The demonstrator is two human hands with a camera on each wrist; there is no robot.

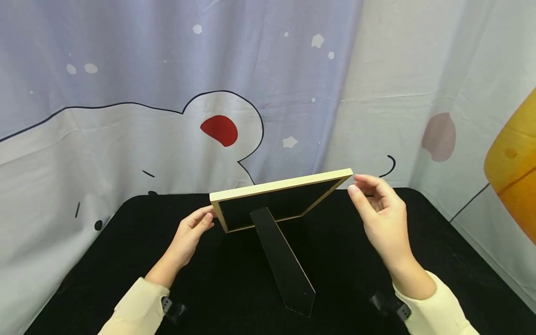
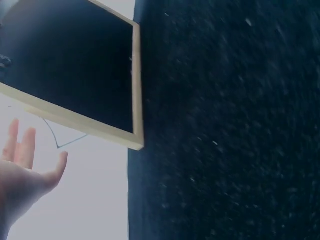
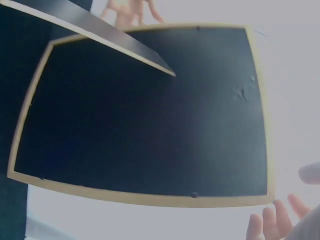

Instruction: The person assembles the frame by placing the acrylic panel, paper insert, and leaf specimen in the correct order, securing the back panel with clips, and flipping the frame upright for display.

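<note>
A picture frame with a pale wood rim has its black back turned toward me, leaning over the black table. From the middle of that back, a black support leg slants down toward me. My left hand is beside the frame's left edge; its fingers look spread and apart from the rim in the left wrist view. At the upper right corner, my right hand has loosely bent fingers close to the rim, holding nothing. Whether a right fingertip touches the corner, I cannot tell.
The black cloth-covered table spreads under both arms. Behind it hangs a pale patterned curtain, with another curtain side at the right. A dark wrist device shows by the left sleeve, and a similar one by the right.
</note>
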